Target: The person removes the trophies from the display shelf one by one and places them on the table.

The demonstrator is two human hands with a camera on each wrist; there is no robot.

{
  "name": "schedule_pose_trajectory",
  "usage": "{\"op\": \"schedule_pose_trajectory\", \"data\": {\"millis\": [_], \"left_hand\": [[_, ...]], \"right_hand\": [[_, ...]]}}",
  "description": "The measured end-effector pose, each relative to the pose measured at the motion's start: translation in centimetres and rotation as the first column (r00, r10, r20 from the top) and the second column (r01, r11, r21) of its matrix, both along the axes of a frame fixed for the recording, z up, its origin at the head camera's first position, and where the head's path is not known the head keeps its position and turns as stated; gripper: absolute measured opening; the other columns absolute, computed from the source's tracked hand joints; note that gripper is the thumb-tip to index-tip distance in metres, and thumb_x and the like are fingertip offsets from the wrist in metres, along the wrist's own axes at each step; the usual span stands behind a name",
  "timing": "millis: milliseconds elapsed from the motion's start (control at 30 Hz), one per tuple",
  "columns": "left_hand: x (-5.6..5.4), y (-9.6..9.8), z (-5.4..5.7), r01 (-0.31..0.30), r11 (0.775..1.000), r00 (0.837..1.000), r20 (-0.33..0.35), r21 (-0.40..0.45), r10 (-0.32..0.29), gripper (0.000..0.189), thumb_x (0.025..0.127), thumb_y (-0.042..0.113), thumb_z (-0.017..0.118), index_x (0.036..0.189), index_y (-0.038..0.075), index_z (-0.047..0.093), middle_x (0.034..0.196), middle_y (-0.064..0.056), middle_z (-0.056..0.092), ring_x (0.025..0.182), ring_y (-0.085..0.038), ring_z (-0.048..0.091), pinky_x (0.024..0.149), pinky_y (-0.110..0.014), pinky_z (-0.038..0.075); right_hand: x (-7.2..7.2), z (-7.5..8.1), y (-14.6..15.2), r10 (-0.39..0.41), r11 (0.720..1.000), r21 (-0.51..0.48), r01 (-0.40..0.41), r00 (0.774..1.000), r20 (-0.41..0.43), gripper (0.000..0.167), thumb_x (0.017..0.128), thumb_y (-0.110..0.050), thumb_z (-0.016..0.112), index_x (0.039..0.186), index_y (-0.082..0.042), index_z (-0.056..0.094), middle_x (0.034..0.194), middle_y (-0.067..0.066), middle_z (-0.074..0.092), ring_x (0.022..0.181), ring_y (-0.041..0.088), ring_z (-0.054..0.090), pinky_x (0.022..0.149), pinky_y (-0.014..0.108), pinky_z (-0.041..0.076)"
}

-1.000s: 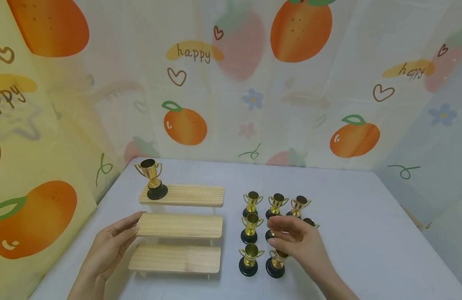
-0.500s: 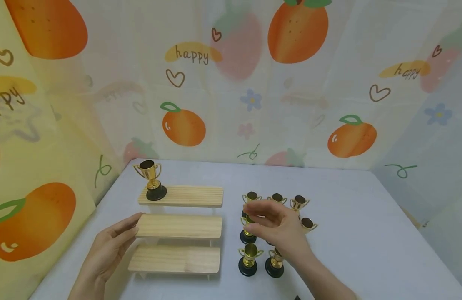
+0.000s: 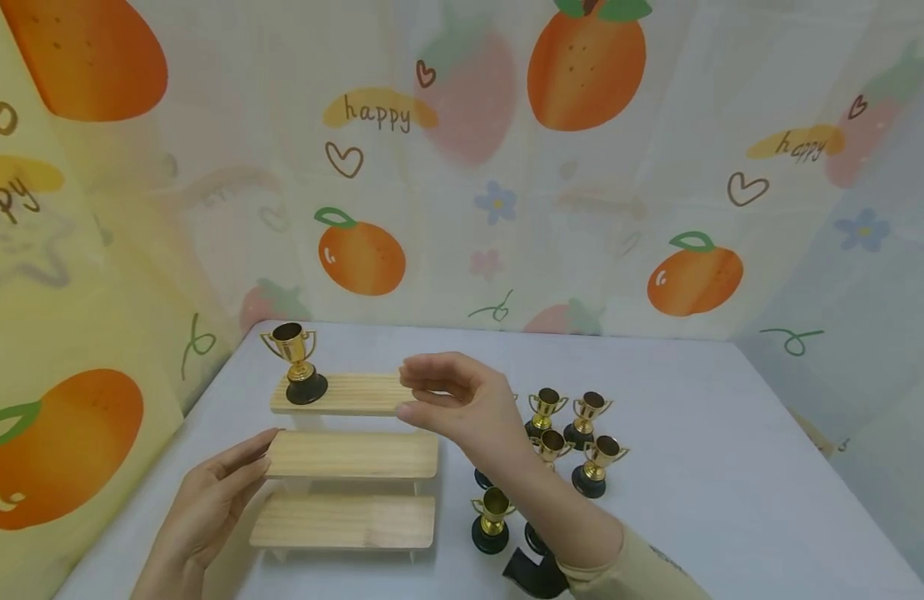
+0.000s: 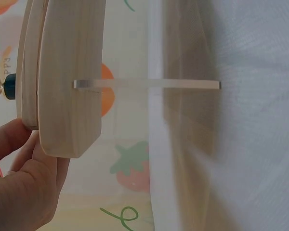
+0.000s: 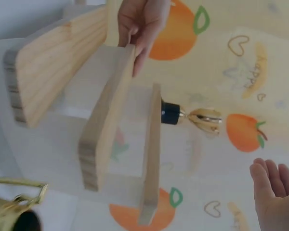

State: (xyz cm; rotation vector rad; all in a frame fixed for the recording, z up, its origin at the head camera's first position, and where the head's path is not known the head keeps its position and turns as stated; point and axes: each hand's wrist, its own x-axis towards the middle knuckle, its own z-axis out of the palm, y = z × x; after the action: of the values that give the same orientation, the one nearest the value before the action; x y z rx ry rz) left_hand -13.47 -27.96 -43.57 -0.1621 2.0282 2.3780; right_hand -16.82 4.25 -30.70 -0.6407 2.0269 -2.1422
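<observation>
My left hand pinches the left end of the middle board of a three-step wooden display stand. Thumb and fingers close on that board's end in the left wrist view, around the wood. A gold trophy cup with a black base stands upright at the left of the top board. Over the right end of that board is my right hand, fingers gently bent and thumb apart. Nothing shows between them, and the right wrist view also shows this hand holding nothing.
Several small gold trophies stand in loose rows right of the stand, such as one at the near left and one at the right. My right forearm hides part of them. A fruit-print curtain hangs behind the white table.
My right hand has moved left and away from me, from above the small trophies to the top board's right end. The left hand keeps its place on the middle board.
</observation>
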Motion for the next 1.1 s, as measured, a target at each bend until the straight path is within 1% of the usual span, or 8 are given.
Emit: {"op": "schedule_pose_trajectory", "data": {"millis": [133,300,400,533,667,767,900,1100], "left_hand": [[0.0,0.0,-0.1,0.003,1.0,1.0,-0.013,0.014,-0.003,0.036,0.099,0.005,0.057,0.109,0.037,0.07,0.113,0.027,0.068,0.103,0.01,0.064,0.087,-0.006,0.054],[-0.2,0.0,0.0,0.009,1.0,1.0,-0.015,0.021,-0.009,0.036,0.099,0.005,0.056,0.108,0.037,0.071,0.113,0.027,0.068,0.102,0.009,0.064,0.087,-0.007,0.054],[-0.3,0.0,-0.1,0.009,1.0,1.0,-0.012,0.025,-0.008,0.037,0.099,0.004,0.056,0.107,0.037,0.071,0.113,0.026,0.069,0.103,0.009,0.064,0.087,-0.007,0.054],[-0.2,-0.1,-0.2,0.006,1.0,1.0,-0.003,0.012,-0.006,0.036,0.099,0.005,0.057,0.107,0.037,0.07,0.113,0.027,0.068,0.103,0.01,0.064,0.087,-0.008,0.055],[-0.1,-0.2,-0.3,0.017,1.0,1.0,-0.014,0.0,-0.017,0.034,0.099,0.007,0.058,0.111,0.036,0.07,0.115,0.027,0.068,0.104,0.009,0.064,0.087,-0.008,0.054],[-0.2,-0.3,-0.4,0.022,1.0,1.0,-0.022,0.005,-0.022,0.033,0.099,0.007,0.058,0.115,0.033,0.07,0.116,0.026,0.068,0.105,0.009,0.064,0.088,-0.008,0.054],[-0.3,-0.3,-0.4,0.016,1.0,1.0,-0.006,0.002,-0.016,0.032,0.098,0.009,0.06,0.116,0.033,0.07,0.116,0.026,0.068,0.105,0.009,0.064,0.088,-0.008,0.054],[-0.3,-0.3,-0.3,0.031,0.999,0.999,-0.014,0.021,-0.03,0.034,0.099,0.006,0.057,0.115,0.034,0.07,0.115,0.026,0.068,0.105,0.009,0.064,0.087,-0.008,0.055]], "right_hand": [[-0.8,0.6,-1.8,0.013,1.0,-0.021,-0.013,1.0,-0.006,0.043,0.08,-0.005,0.079,0.121,-0.008,0.067,0.121,0.013,0.068,0.112,0.018,0.067,0.1,0.028,0.057],[-2.0,1.0,-3.7,0.006,1.0,-0.025,-0.006,1.0,0.008,0.043,0.08,-0.006,0.079,0.121,-0.008,0.068,0.122,0.014,0.069,0.108,0.013,0.069,0.098,0.026,0.057],[-2.9,1.0,-4.9,-0.01,1.0,-0.002,0.01,1.0,-0.006,0.042,0.08,-0.009,0.081,0.12,-0.011,0.068,0.121,0.011,0.07,0.107,0.01,0.068,0.097,0.023,0.057],[-4.1,0.7,-6.5,-0.034,0.999,0.039,0.036,0.998,-0.057,0.042,0.079,-0.012,0.083,0.119,-0.014,0.069,0.117,0.005,0.072,0.104,0.008,0.068,0.093,0.019,0.057],[-5.0,0.2,-8.2,-0.049,0.994,0.093,0.057,0.994,-0.095,0.044,0.078,-0.015,0.084,0.12,-0.015,0.069,0.116,0.003,0.073,0.101,0.003,0.068,0.091,0.014,0.056],[-5.3,-0.1,-9.4,-0.048,0.991,0.121,0.059,0.995,-0.092,0.045,0.079,-0.017,0.084,0.121,-0.015,0.068,0.117,0.002,0.072,0.1,-0.001,0.066,0.091,0.012,0.055],[-5.5,-0.2,-10.8,-0.045,0.99,0.127,0.053,0.997,-0.066,0.045,0.078,-0.018,0.084,0.12,-0.015,0.068,0.117,0.002,0.072,0.096,-0.005,0.064,0.089,0.01,0.054],[-5.5,-0.2,-12.4,-0.072,0.987,0.136,0.08,0.996,-0.061,0.045,0.077,-0.02,0.086,0.119,-0.017,0.068,0.117,-0.005,0.071,0.102,-0.001,0.064,0.091,0.01,0.054]]}}
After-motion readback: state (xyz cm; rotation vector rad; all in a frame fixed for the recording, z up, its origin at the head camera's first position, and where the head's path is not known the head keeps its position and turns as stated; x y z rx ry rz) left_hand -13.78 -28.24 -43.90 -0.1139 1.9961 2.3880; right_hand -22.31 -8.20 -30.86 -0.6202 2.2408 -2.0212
